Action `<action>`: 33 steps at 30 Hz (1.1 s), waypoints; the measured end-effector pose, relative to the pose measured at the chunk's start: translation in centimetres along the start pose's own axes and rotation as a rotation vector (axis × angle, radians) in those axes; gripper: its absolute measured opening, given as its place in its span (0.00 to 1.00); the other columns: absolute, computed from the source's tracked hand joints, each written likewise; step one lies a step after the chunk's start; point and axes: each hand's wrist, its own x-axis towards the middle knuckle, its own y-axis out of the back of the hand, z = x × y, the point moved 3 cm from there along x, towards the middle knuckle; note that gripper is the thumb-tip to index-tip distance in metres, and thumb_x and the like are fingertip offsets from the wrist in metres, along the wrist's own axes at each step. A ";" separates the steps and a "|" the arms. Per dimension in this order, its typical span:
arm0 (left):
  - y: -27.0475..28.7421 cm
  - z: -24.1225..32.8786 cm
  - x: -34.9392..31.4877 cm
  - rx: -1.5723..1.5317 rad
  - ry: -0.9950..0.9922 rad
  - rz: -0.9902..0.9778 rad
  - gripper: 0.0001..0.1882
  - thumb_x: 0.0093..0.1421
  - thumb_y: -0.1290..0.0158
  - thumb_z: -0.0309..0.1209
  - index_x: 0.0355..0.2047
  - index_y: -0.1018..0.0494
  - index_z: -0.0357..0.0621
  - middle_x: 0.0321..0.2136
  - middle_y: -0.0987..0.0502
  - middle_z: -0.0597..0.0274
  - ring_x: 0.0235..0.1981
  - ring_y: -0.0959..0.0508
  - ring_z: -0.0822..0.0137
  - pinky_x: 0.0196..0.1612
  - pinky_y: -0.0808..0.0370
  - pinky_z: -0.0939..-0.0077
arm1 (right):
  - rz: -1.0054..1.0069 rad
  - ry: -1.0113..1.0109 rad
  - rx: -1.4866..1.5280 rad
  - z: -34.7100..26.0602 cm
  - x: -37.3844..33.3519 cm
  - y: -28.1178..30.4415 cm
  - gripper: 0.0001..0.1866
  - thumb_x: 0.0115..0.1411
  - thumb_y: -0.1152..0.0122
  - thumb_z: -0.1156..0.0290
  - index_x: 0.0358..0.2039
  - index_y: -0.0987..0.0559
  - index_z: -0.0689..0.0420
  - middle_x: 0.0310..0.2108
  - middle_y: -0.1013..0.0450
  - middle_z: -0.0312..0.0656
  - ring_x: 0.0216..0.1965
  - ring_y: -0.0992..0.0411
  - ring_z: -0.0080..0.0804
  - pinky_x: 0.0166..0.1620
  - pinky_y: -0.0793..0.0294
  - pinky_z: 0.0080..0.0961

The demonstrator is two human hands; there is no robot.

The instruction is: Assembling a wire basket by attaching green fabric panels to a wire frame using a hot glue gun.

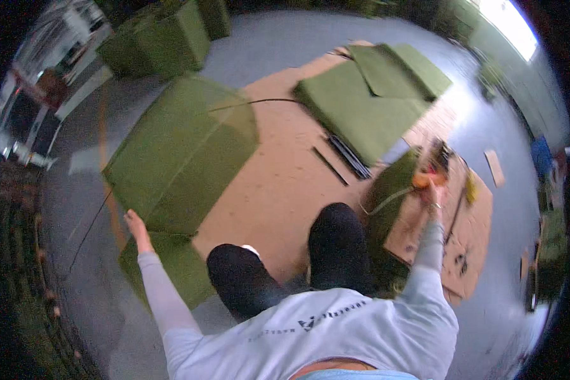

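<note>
At the left, a large green sheet-like panel [183,152] with a pale seam lies folded open. My left hand [137,229] is beside its lower left edge, fingers stretched out and holding nothing that I can see. A thin dark rod or wire [95,221] runs from the panel's left corner to the lower left. Out to the right, my right hand [435,190] is closed around an orange tool [426,181], its exact kind blurred. A pale cord [386,204] curves away from the tool. Below it is a stained cardboard-coloured board [418,228].
Brown cardboard [272,183] covers the floor before my knees. Stacked green panels [361,107] lie at its far right, beside dark strips [345,155]. Green blocks [164,41] stand far left. Something yellow [470,187] and a loose wooden piece [494,168] are at right.
</note>
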 end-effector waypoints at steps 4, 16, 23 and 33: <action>1.6 3.2 -1.8 -0.039 0.157 -0.153 0.41 0.62 0.70 0.57 0.62 0.58 0.33 0.62 0.53 0.45 0.63 0.50 0.51 0.62 0.50 0.63 | -0.007 0.108 -0.267 -9.4 -1.1 3.6 0.21 0.55 0.45 0.53 0.28 0.22 0.63 0.22 0.25 0.46 0.23 0.27 0.37 0.31 0.30 0.33; 0.4 7.0 -7.6 0.543 -0.061 -0.008 0.36 0.64 0.70 0.52 0.61 0.56 0.34 0.58 0.43 0.44 0.52 0.32 0.47 0.48 0.29 0.60 | -0.633 0.465 0.102 -43.4 -10.6 -30.3 0.25 0.60 0.54 0.51 0.42 0.27 0.63 0.38 0.27 0.53 0.41 0.30 0.45 0.45 0.34 0.34; 0.5 6.8 -8.6 0.543 -0.137 0.059 0.34 0.65 0.68 0.50 0.62 0.55 0.37 0.57 0.43 0.40 0.54 0.35 0.47 0.52 0.33 0.60 | -0.781 0.453 0.616 -54.7 -14.2 -42.1 0.17 0.61 0.50 0.63 0.43 0.27 0.65 0.40 0.27 0.40 0.42 0.31 0.29 0.47 0.34 0.26; 1.5 8.4 -14.3 0.432 -0.090 0.029 0.33 0.65 0.66 0.47 0.63 0.59 0.41 0.60 0.46 0.43 0.59 0.43 0.47 0.56 0.40 0.60 | -1.162 0.121 0.899 -50.1 -15.3 -37.6 0.16 0.57 0.43 0.68 0.41 0.25 0.67 0.37 0.26 0.36 0.38 0.31 0.22 0.46 0.34 0.20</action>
